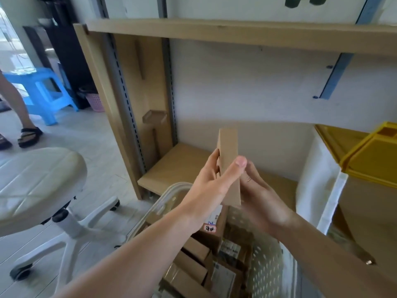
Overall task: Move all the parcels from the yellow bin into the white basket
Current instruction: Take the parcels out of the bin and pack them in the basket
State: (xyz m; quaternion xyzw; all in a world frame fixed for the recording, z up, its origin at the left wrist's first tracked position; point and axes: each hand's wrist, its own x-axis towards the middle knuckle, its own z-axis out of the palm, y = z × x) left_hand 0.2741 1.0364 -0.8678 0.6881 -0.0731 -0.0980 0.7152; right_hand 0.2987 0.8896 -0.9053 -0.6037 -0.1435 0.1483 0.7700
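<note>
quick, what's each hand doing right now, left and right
Left hand: grips the cardboard parcel, thumb across its front.
Right hand: holds the same parcel from the other side, above the white basket.

The white basket (268,261) has an open top, but many parcels (193,274) fill its floor, and both hands hold a box (228,164) right above it. Left of the basket stands a white stool (38,190), and right of it the yellow bin (369,155) blocks the way. Behind the basket, the low wooden shelf (178,166) is open.
</note>
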